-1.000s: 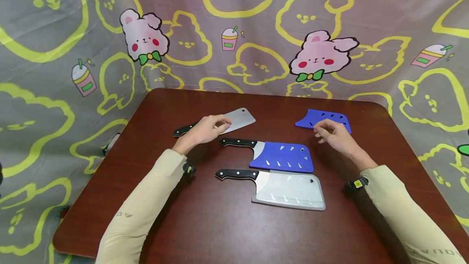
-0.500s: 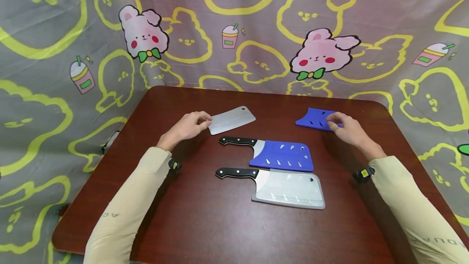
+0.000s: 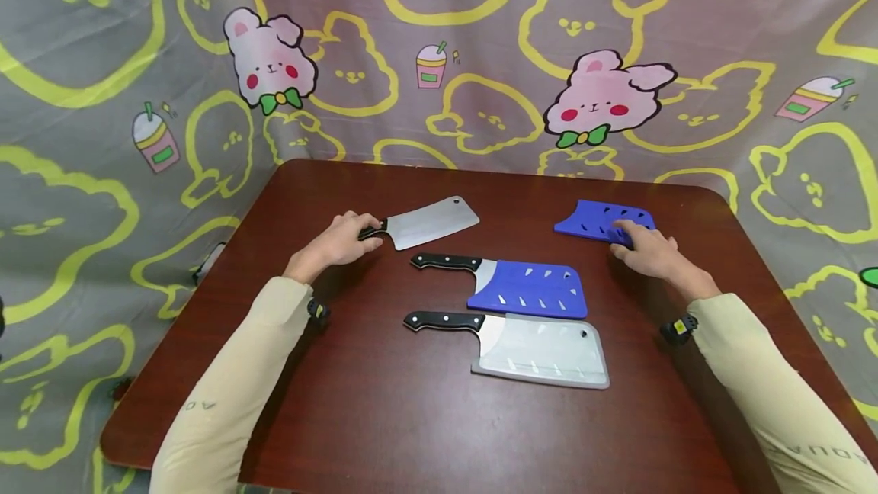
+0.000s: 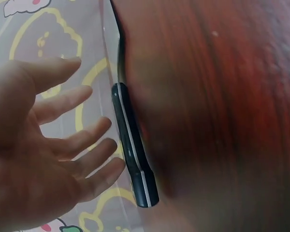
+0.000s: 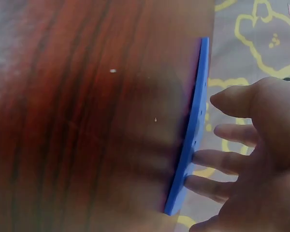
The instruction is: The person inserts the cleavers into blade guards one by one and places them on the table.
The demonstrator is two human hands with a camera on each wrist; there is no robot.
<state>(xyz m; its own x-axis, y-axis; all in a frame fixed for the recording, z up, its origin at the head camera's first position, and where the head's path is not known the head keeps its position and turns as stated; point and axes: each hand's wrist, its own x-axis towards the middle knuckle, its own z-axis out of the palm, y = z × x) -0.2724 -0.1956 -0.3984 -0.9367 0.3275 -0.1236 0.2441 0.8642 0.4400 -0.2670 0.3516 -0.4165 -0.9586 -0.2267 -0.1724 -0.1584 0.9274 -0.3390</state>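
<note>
An unsheathed cleaver (image 3: pixel 434 222) lies on the table at the back left, its black handle (image 4: pixel 133 145) toward my left hand (image 3: pixel 341 238). That hand hovers over the handle; in the left wrist view its fingers are spread beside it, not wrapped round it. At the back right lies an unfilled blue blade cover (image 3: pixel 595 219). My right hand (image 3: pixel 648 248) is at the cover's near edge. In the right wrist view the fingers are loosely extended, some fingertips at or very close to the cover (image 5: pixel 188 135); contact is hard to tell.
Between the hands lies a cleaver in a blue cover (image 3: pixel 531 288). Nearer me is another cleaver in a clear whitish cover (image 3: pixel 545 349). Everything rests on a dark red-brown table (image 3: pixel 384 418), with a patterned curtain (image 3: pixel 494 36) behind it.
My left hand has moved left, off the cleaver's blade side and over its handle. My right hand has shifted right along the blue cover, its fingers now more spread. The cleavers have stayed put.
</note>
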